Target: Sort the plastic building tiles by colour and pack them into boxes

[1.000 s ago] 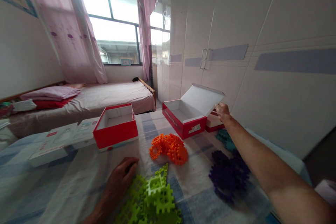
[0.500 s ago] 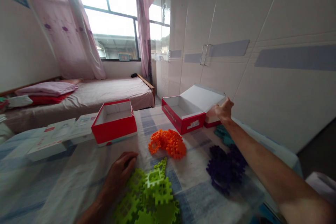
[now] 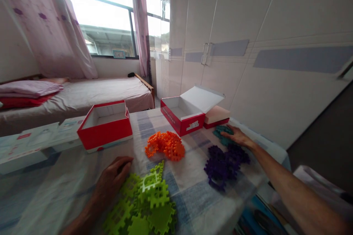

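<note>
right hand (image 3: 238, 136) at teal pieces (image 3: 221, 132)

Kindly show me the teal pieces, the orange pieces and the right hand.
Teal pieces (image 3: 218, 132): head view, left part.
Orange pieces (image 3: 174, 147): head view, right part.
Right hand (image 3: 238, 136): head view, back of hand.

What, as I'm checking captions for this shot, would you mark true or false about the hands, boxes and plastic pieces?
1. The right hand is at the teal pieces. True.
2. The green pieces lie nearer the camera than the orange pieces. True.
3. The left hand grips the orange pieces. False: it is beside the green pieces.
4. The red box with the raised lid stands open. True.
5. The purple pieces are inside that box. False: they lie on the tablecloth.
</note>
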Motion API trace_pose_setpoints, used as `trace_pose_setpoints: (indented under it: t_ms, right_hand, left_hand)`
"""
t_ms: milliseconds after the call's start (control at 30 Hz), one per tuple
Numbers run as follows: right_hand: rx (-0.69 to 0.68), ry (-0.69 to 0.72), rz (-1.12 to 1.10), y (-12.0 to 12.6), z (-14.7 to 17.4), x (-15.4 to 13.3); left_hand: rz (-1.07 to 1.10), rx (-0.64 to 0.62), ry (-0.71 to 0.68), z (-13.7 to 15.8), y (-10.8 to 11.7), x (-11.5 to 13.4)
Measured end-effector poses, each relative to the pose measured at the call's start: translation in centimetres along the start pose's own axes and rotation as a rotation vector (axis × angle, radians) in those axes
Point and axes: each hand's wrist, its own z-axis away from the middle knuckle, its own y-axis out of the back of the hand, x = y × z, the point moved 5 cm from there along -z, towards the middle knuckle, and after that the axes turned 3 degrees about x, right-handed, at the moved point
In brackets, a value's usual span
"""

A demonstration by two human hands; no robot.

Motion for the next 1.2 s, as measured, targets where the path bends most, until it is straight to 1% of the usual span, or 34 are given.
trace_pose_setpoints:
  t_ms: [33,133,200,267,367,467,533,600,667,733,800,967,1067,1133,1200]
  right_hand:
    - [-0.052,0.012,0.06,-0.6,0.3,-0.3]
    - [-0.221,0.066,0.372,-2.1,1.3,-1.3]
    - [-0.258,0.116,0.492,-2.6,1.6,-2.0]
    - [-0.279,0.161,0.503,-2.9,1.7,-2.5]
    - [-0.299,0.206,0.461,-3.2,1.5,-2.9]
    - [-0.247,0.229,0.421,-3.2,1.3,-3.0]
    - [-0.158,0.232,0.343,-2.9,1.2,-3.1]
    - [-0.053,0.198,0.197,-2.5,1.0,-3.3]
    - [0.034,0.086,-0.06,-2.0,0.9,-3.2]
    - [0.094,-0.048,-0.33,-1.9,0.8,-3.0]
    - [0.129,-0.14,-0.501,-1.8,0.8,-3.0]
    - [0.212,-0.232,-0.664,-1.1,0.7,-3.3]
    - [0.224,-0.26,-0.73,-0.9,0.8,-3.5]
    - [0.225,-0.26,-0.75,-1.2,1.0,-3.7]
    - [0.243,-0.206,-0.732,-1.5,1.3,-4.1]
  left_hand:
    - [-0.003,0.001,-0.004,0.0,0.0,0.0]
    - [-0.005,-0.006,-0.011,0.0,0.0,0.0]
    - [-0.003,-0.012,-0.005,0.0,0.0,0.0]
    - [-0.003,-0.011,0.0,0.0,0.0,0.1]
    - [0.002,0.002,0.005,0.0,0.1,0.2]
    - [0.006,-0.009,0.007,0.0,0.0,0.3]
    - [0.006,-0.009,0.01,0.1,0.0,0.3]
    - [0.008,-0.009,0.015,0.1,0.0,0.2]
    - [0.008,-0.019,0.02,0.1,0.0,0.1]
    - [0.006,-0.025,0.021,0.1,-0.1,0.0]
    - [0.007,-0.023,0.017,0.1,-0.2,-0.1]
    - [0.018,-0.017,0.01,0.1,-0.2,-0.2]
    - [0.016,-0.016,0.009,0.1,-0.2,-0.1]
    - [0.01,-0.015,0.01,0.1,-0.2,0.0]
    - [0.005,-0.017,0.009,0.1,-0.1,0.0]
